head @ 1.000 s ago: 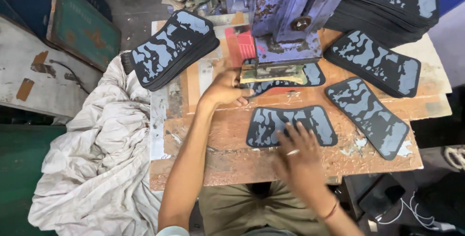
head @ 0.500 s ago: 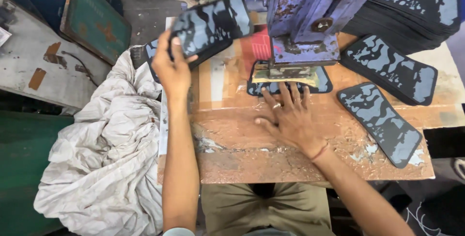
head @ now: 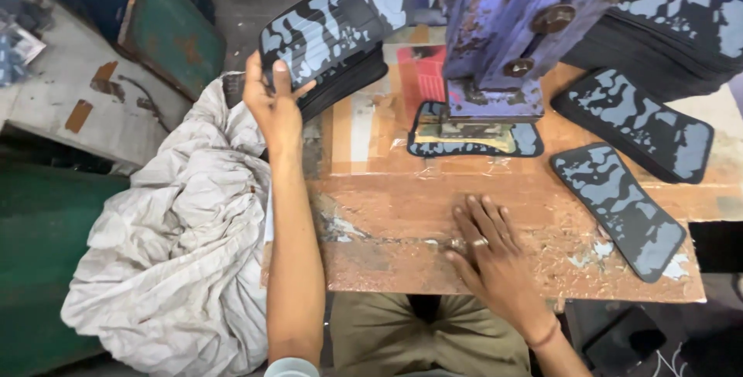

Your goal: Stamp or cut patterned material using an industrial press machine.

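Left hand (head: 272, 106) grips a camouflage-patterned sheet (head: 333, 15), lifted above its stack (head: 344, 83). Right hand (head: 489, 253) rests flat, fingers spread, holding nothing, on the wooden table (head: 387, 191).

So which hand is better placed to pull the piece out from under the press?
Probably the right hand: it lies flat and empty on the workbench, just in front of the camouflage piece under the press. The left hand is off to the side, holding another piece over the stack.
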